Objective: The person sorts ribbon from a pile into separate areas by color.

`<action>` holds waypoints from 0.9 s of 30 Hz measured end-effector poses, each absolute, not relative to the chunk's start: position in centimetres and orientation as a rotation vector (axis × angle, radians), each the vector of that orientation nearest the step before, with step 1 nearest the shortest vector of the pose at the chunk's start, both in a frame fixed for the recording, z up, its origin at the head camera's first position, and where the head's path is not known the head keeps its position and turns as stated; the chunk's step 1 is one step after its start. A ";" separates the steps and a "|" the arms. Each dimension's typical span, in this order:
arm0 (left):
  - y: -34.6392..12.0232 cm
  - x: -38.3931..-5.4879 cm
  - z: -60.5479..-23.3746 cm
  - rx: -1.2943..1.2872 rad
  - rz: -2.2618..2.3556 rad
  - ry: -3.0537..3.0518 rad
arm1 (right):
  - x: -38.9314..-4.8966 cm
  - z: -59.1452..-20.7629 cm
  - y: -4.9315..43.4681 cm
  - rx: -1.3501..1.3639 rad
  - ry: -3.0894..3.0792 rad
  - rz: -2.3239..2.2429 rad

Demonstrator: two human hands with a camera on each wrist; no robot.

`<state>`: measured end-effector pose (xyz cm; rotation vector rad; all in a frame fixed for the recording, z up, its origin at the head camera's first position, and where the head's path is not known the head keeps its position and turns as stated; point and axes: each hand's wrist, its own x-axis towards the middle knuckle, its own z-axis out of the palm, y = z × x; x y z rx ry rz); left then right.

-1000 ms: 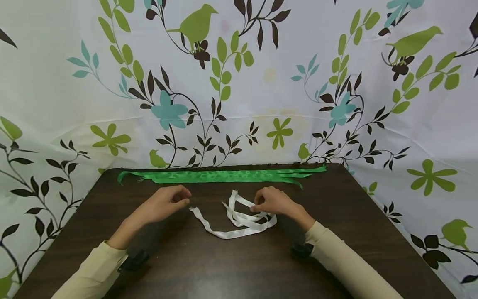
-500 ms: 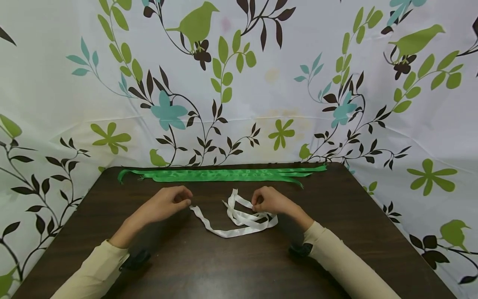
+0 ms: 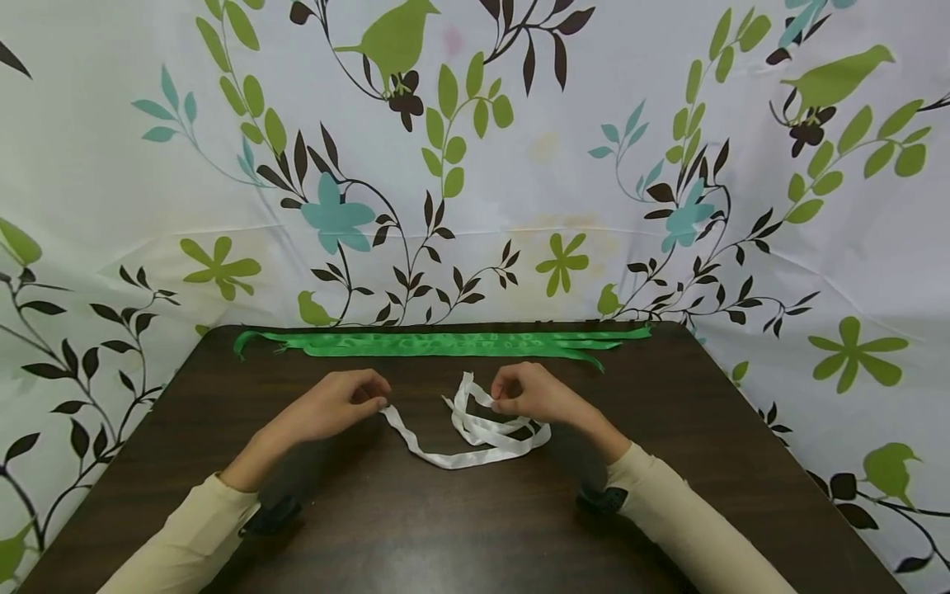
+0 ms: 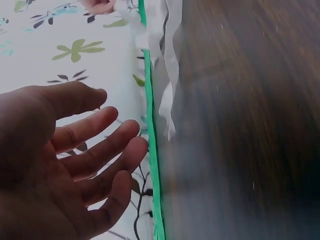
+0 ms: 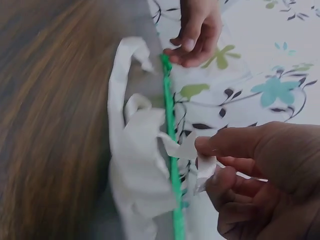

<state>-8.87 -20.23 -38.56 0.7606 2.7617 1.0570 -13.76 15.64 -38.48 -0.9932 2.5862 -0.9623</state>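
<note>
A white ribbon [image 3: 456,460] lies in loose loops between the two hands on the dark table. The right hand [image 3: 542,396] is over its right side; in the right wrist view, thumb and forefinger pinch one end of the white ribbon [image 5: 205,172]. The left hand [image 3: 334,406] hovers by the ribbon's left end. Seen from the left wrist, its fingers [image 4: 112,137] are spread and loosely bent, holding nothing, and the frayed tip of the white ribbon [image 4: 168,112] hangs apart from them in that view.
Several green ribbons [image 3: 445,342] lie stretched along the far edge of the dark brown table [image 3: 445,536]. Behind the table hangs a white cloth [image 3: 519,190] printed with leaves and birds. Dark wrist cameras [image 3: 272,516] sit below both sleeves.
The right hand has shifted a little left and away from the body, by the ribbon's loops. The left hand has edged slightly right. The white ribbon keeps nearly the same shape.
</note>
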 end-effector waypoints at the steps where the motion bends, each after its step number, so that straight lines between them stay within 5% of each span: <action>1: -20.0 -8.7 -38.5 0.772 1.068 2.746 | -13.5 -38.3 15.5 -1.005 2.586 -0.982; 27: -11.8 -4.7 -40.0 1.119 1.204 2.983 | -7.1 -33.1 12.9 -1.466 2.463 -1.018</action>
